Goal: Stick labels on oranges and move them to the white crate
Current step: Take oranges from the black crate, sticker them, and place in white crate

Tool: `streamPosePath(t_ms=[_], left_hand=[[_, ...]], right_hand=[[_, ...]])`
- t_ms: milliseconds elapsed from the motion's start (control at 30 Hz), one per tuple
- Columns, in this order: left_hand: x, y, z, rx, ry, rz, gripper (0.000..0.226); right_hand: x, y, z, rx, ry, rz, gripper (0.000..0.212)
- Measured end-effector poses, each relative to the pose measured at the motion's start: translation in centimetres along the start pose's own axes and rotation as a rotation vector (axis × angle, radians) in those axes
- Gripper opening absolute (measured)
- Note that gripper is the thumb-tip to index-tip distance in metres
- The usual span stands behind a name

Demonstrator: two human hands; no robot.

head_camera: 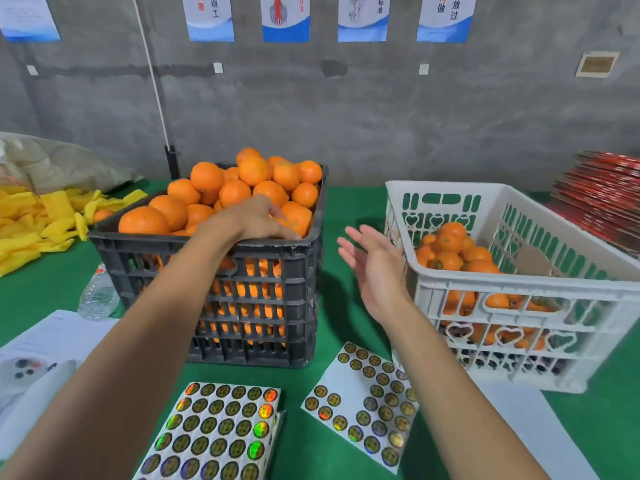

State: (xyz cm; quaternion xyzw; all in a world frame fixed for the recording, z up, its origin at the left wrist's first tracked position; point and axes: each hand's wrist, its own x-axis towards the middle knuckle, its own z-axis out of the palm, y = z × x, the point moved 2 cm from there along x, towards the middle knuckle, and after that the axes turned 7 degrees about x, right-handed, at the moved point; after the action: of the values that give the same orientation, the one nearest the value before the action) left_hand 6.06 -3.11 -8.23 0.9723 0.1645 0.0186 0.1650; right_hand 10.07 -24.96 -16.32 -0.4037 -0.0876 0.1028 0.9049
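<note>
a worker's left hand [258, 216] reaches into the heaped black slatted plastic crate [214, 299], fingers curled over one round orange fruit [294, 218] at its near right corner, apparently closing on it, though the grip is partly hidden. right of the black crate, the right hand [372, 265] hovers flat-fingered and empty, ready to take a label. the part-filled white plastic crate [519, 289] waits further right; the half-used white sheet of round foil labels [367, 407] lies in front, within reach.
</note>
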Motion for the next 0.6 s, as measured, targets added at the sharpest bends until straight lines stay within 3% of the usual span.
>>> streamPosePath(t_ms=[67,233,333,433,500,600], left_hand=[[-0.8,0.4,0.1,-0.040,0.054,0.039,0.066],[-2.0,1.0,0.4,-0.108,0.013,0.084,0.050],[-2.1,1.1,0.4,-0.126,0.011,0.095,0.042],[-1.9,0.8,0.5,-0.128,-0.005,0.110,0.033],[-1.6,0.7,0.6,-0.143,-0.019,0.111,0.030],[-1.3,0.4,0.7,-0.143,-0.020,0.103,0.031]], right_hand=[[-1.2,2.0,-2.0,-0.195,0.003,-0.002,0.028],[-3.5,5.2,-8.1,-0.769,-0.086,0.015,0.025],[-4.7,6.5,-10.7,-1.225,-0.293,0.052,0.017],[-5.1,8.1,-12.6,-1.581,-0.459,0.041,0.029],[-4.9,8.3,-13.6,-1.601,-0.474,0.007,0.045],[-4.7,8.3,-14.4,-1.504,-0.496,-0.005,0.049]])
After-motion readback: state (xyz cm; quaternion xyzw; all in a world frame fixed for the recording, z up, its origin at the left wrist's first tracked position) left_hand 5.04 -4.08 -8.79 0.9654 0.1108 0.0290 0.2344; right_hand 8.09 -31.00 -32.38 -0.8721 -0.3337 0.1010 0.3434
